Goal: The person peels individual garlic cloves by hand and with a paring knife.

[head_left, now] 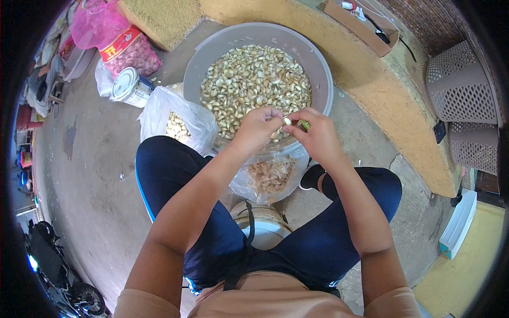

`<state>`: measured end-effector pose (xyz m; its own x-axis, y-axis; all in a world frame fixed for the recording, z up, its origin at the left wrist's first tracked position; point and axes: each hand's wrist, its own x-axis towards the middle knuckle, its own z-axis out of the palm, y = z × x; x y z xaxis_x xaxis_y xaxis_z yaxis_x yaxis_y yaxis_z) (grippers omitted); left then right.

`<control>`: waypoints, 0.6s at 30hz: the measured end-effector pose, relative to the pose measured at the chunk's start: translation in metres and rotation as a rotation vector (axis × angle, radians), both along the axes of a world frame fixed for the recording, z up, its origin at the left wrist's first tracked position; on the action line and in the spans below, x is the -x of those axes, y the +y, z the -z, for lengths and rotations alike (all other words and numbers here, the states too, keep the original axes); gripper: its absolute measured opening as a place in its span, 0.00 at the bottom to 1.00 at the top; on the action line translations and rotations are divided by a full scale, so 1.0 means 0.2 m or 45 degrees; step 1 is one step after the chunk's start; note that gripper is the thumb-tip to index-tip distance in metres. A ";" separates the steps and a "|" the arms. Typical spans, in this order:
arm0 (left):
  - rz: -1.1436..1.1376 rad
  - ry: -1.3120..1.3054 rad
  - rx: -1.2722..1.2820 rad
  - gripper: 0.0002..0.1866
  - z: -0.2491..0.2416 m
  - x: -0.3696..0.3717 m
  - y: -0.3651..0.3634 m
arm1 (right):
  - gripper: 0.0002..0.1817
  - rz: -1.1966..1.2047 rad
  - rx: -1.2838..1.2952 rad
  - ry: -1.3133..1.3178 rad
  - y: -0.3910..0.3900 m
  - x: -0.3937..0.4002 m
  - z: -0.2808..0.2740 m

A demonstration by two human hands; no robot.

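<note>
A pale garlic clove [287,121] is pinched between the fingertips of both my hands, over the near rim of a large grey tub [316,69]. My left hand [259,130] is closed on the clove from the left. Opposite it, my right hand [316,133] is closed too, with a small green item [304,125] in its fingers; its full shape is hidden. Many garlic cloves [254,79] fill the tub, seemingly in water. A clear bag of papery garlic skins [268,175] sits below my hands. To the left, a white plastic bag [154,114] holds peeled cloves [177,127].
A paint can [132,87] and a pink mesh sack [132,55] stand at the upper left. A yellow ledge [371,100] curves behind the tub, carrying a cardboard box [366,29]. Perforated crates [461,90] are at right. A motorcycle [58,270] is at lower left.
</note>
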<state>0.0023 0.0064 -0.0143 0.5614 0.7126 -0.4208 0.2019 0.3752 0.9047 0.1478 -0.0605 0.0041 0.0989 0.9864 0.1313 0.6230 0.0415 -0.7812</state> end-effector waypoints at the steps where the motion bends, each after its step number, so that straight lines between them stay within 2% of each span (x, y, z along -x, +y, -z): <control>1: -0.001 0.003 -0.032 0.05 0.00 0.00 0.00 | 0.12 -0.002 -0.007 0.021 0.00 0.00 0.01; 5: 0.003 0.018 -0.039 0.06 0.00 0.00 0.00 | 0.11 0.007 0.080 0.311 0.00 -0.01 0.04; 8: -0.004 0.032 -0.017 0.06 0.00 0.00 0.00 | 0.12 0.210 0.440 0.741 0.00 0.02 -0.02; 14: -0.078 0.048 0.098 0.07 0.00 0.01 0.01 | 0.14 0.302 0.417 1.231 0.02 -0.02 0.05; 18: -0.092 0.085 0.030 0.06 0.01 0.01 0.02 | 0.15 0.328 0.404 1.299 0.02 -0.03 0.06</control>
